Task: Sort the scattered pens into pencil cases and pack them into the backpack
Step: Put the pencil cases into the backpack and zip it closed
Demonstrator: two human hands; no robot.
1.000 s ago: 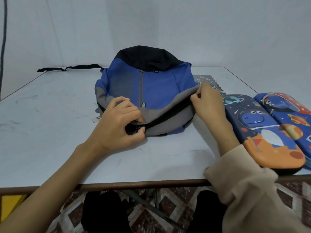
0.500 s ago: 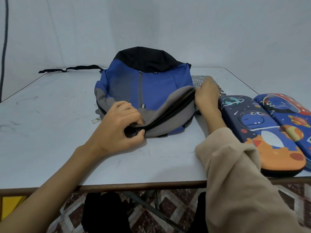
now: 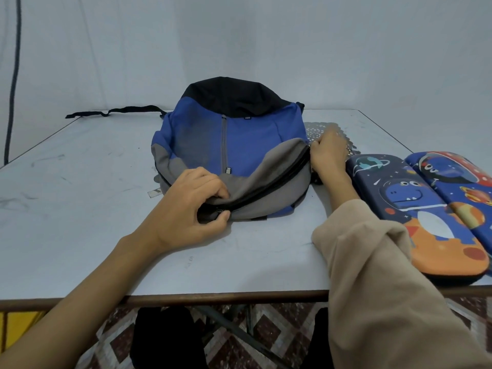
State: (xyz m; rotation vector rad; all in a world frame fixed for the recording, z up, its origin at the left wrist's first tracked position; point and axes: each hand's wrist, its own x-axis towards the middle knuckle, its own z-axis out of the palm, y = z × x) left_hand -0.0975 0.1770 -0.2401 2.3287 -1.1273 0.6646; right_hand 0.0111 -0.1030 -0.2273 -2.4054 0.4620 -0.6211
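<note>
The backpack (image 3: 234, 145) lies flat in the middle of the frame on the desk (image 3: 80, 209). It is soft woven cloth in blue, grey and black, and it is slack and sagging, so it looks nearly empty and light. It folds wherever it is pulled, so the mouth likely needs both ends held to stay taut. The left hand (image 3: 186, 206) pinches the grey flap between thumb and curled fingers at the lower-centre end of the zip (image 3: 269, 187). The right hand (image 3: 328, 155) has its fingers curled on the cloth at the zip's other end, centre right. Whether it holds the pull itself I cannot tell.

Two cases (image 3: 415, 209) lie side by side, touching, at the right edge. They are closed, long and rounded, with smooth moulded shells printed with dinosaurs and planets. They look stiff and light, and are best gripped across the narrow width. A thin black strap (image 3: 114, 112) trails to the upper left. A perforated mat (image 3: 319, 127) shows just behind the right hand.
</note>
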